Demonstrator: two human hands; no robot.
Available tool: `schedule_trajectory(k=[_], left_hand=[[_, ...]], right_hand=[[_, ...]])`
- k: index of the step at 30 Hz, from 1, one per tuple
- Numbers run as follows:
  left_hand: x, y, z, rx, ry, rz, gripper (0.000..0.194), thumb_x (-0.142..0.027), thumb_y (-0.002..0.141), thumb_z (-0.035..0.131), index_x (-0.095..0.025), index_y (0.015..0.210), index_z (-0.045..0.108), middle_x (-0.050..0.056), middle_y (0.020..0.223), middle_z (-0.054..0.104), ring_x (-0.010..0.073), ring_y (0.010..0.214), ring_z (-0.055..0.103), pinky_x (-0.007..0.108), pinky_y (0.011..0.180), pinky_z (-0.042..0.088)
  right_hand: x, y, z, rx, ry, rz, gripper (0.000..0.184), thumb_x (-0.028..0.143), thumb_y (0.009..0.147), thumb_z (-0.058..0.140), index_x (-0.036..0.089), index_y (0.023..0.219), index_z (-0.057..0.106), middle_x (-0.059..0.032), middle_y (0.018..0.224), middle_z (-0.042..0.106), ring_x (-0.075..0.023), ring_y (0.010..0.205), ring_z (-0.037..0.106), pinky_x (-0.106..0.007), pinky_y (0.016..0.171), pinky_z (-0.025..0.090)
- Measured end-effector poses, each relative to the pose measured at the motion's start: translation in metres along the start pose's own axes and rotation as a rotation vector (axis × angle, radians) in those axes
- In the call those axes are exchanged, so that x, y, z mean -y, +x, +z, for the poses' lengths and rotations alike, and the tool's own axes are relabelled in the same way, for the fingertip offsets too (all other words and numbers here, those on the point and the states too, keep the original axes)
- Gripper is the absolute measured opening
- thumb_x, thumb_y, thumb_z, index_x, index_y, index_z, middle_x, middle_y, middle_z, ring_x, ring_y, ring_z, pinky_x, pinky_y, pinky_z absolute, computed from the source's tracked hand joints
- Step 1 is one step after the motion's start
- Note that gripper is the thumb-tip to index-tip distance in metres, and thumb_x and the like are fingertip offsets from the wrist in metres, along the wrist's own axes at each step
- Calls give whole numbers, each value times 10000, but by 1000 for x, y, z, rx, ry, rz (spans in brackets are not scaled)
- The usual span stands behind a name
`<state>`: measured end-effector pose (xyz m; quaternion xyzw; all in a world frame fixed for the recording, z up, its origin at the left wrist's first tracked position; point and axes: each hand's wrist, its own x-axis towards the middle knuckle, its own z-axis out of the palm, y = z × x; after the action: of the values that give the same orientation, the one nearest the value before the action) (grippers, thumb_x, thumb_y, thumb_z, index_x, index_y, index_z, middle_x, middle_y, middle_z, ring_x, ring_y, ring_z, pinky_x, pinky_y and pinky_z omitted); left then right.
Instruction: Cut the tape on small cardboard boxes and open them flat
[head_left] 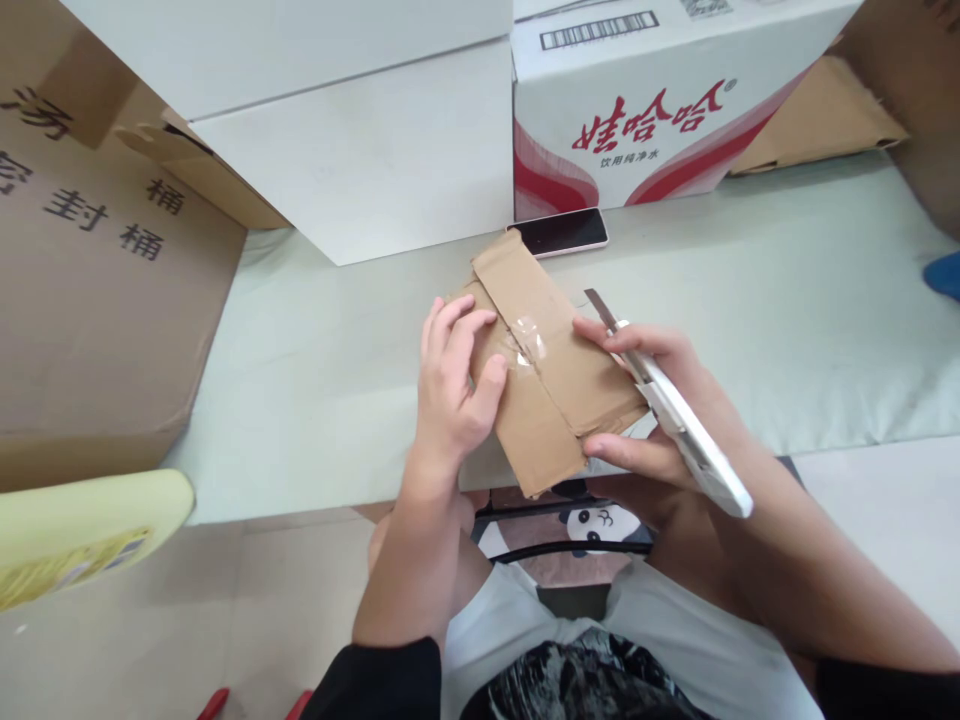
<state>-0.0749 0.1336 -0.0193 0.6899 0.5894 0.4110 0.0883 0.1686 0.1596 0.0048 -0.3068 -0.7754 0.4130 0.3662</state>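
Note:
A small flat cardboard box lies tilted on the cloth-covered table, with clear tape across the seam between its flaps. Over its left side rests my left hand, fingers apart and curved against the cardboard, gripping nothing that I can see. My right hand is closed around a white utility knife. The knife's blade is out and points up and away, above the cardboard's right edge. Fingertips and thumb of that same hand also touch the right side of the box.
A phone lies just behind the cardboard. White boxes and a red-and-white printed carton line the back. At left stand a large brown carton and a yellow-green container. A blue object shows at the right edge.

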Motion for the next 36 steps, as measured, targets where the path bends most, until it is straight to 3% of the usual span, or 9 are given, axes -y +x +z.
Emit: schedule_trajectory(k=[4, 8, 14, 18, 22, 24, 27, 32, 36], left_hand=[[-12, 0, 2, 110, -12, 62, 489, -554, 1043, 333, -290, 1374, 578, 118, 1485, 551, 313, 1455, 501, 596, 1345, 207], [-13, -1, 4, 196, -72, 31, 548, -537, 1038, 352, -360, 1548, 447, 96, 1606, 426, 316, 1528, 413, 548, 1273, 372], [-17, -5, 5, 198, 34, -56, 651, -548, 924, 606, -339, 1530, 496, 113, 1639, 366, 396, 1561, 319, 653, 1284, 266], [-37, -7, 5, 134, 163, 27, 346, -422, 872, 606, -312, 1175, 730, 43, 1643, 410, 469, 1615, 142, 748, 1271, 122], [-48, -3, -2, 8, 71, 109, 265, -438, 899, 507, -267, 731, 617, 50, 1168, 738, 357, 1429, 507, 633, 1253, 293], [-46, -1, -8, -81, 51, 94, 347, -448, 930, 469, -274, 638, 538, 44, 840, 729, 304, 1150, 662, 575, 1131, 442], [-40, 2, -18, -112, 73, -15, 416, -428, 943, 481, -265, 560, 477, 17, 616, 637, 258, 842, 676, 542, 973, 503], [-46, 7, -33, 140, 207, -396, 400, -368, 918, 506, -210, 551, 481, 5, 704, 701, 227, 827, 686, 637, 1179, 329], [-71, 6, -42, 326, 287, -404, 306, -478, 922, 580, -219, 797, 685, 29, 898, 780, 268, 910, 708, 719, 1268, 123]], right_hand=[[-8, 1, 1, 117, 26, -18, 746, 423, 767, 888, 382, 1351, 426, -68, 1615, 521, -312, 1526, 472, -552, 1217, 461], [-11, 1, 1, 138, 51, -13, 782, 374, 763, 882, 404, 1370, 390, -61, 1678, 432, -322, 1531, 464, -564, 1177, 505], [-11, 3, 2, -448, -145, 49, 340, 372, 958, 649, 306, 1263, 513, -82, 1293, 695, -277, 1135, 719, -455, 932, 593], [-15, 3, 5, -528, -278, 96, 301, 471, 969, 619, 285, 1198, 565, -62, 1061, 691, -238, 856, 695, -413, 770, 579], [-13, 3, 8, -552, -369, 94, 243, 479, 989, 597, 280, 1128, 584, -70, 1050, 704, -248, 896, 699, -407, 774, 575], [-12, 4, 8, -622, -412, 104, 210, 460, 1005, 580, 271, 1095, 595, -89, 1023, 711, -266, 926, 703, -414, 786, 572], [-14, 7, 7, -734, -463, 91, 182, 436, 1018, 566, 273, 1078, 619, -110, 1006, 712, -302, 998, 711, -436, 836, 577], [-25, 11, 15, -878, -372, -236, 133, 289, 989, 646, 284, 1119, 677, -44, 982, 732, -244, 927, 744, -413, 852, 613], [-26, 8, 31, -729, -179, -378, 338, 131, 951, 661, 305, 1240, 676, -30, 1123, 784, -227, 1007, 777, -392, 870, 657]])
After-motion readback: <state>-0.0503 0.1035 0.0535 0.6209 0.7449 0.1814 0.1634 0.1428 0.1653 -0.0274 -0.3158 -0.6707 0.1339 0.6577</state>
